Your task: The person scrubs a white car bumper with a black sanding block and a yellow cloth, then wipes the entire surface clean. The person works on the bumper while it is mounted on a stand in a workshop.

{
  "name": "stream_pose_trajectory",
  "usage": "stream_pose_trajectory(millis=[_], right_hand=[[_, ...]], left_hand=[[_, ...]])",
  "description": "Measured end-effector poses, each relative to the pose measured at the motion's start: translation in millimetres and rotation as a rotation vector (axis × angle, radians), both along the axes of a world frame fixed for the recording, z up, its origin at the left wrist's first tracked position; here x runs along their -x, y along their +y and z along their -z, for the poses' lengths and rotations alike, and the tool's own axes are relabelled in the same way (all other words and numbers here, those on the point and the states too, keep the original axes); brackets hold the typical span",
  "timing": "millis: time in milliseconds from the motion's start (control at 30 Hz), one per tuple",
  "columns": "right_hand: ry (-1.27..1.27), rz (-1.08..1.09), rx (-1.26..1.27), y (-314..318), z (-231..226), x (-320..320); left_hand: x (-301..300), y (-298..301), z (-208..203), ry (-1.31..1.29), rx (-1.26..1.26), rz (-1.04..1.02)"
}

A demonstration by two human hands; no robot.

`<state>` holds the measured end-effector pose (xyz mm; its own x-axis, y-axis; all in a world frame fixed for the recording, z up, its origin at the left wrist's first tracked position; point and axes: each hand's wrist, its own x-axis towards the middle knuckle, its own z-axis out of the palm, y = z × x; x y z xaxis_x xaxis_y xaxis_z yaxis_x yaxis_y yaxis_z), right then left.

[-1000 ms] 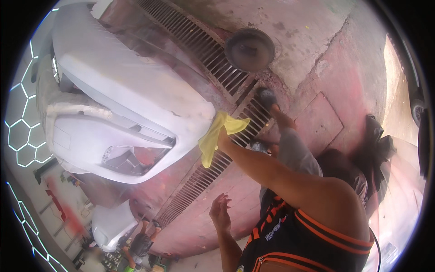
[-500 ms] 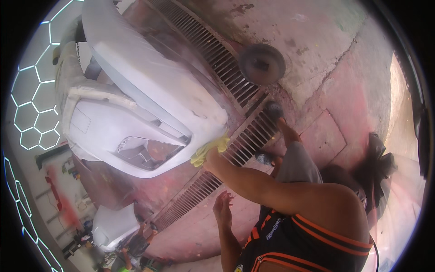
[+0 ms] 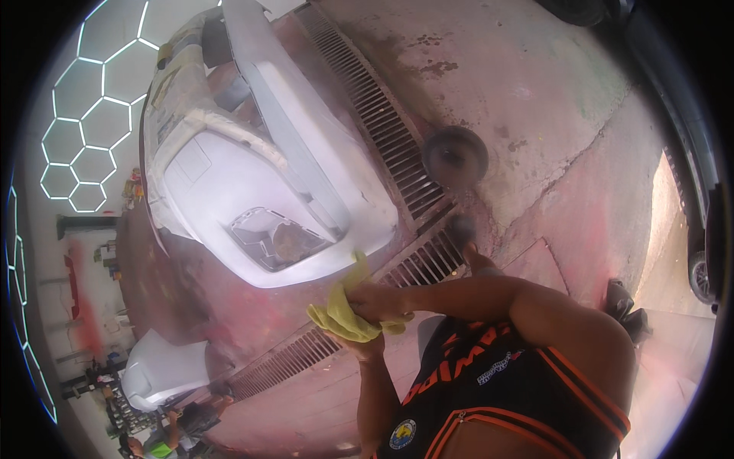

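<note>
The fingers of the right hand [image 3: 376,300] are curled tight around a crumpled yellow cloth [image 3: 342,319], which bunches out to the left of the fist and trails a corner upward. The left hand [image 3: 365,348] sits directly beneath, touching the same cloth from below; how far its fingers close cannot be told, since the cloth and the right fist cover them. Both hands meet just off the lower edge of a large white moulded car bumper panel [image 3: 283,191], the cloth's upper corner close to that edge. The panel stands over a stained reddish concrete floor [image 3: 550,115]. A long metal drain grate [image 3: 382,130] runs across the floor beside the panel, and a round dark disc [image 3: 456,157] lies near the grate's right side.
</note>
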<state>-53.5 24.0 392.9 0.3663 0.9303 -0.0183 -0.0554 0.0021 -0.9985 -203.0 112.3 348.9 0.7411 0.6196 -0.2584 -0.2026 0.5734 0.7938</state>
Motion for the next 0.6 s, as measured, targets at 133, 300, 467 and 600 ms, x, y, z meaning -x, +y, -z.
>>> stream_pose_trajectory(millis=[133,300,467,600], right_hand=[[-0.281,0.083,0.16,-12.9,56.4,-2.5],[-0.52,0.172,0.258,-106.8,3.1,-40.1],[-0.283,0.431,0.47,-174.6,53.0,-91.8],[0.093,0.511,0.525,-198.7,53.7,-106.7]], left_hand=[[-43.9,-53.3,8.1,0.049,0.461,0.051],[-105.2,-32.2,5.2,0.011,0.205,-0.02],[-231.8,-42.3,-1.4,0.29,-1.318,-0.284],[-229.1,-27.1,54.3,0.34,-1.474,-0.388]])
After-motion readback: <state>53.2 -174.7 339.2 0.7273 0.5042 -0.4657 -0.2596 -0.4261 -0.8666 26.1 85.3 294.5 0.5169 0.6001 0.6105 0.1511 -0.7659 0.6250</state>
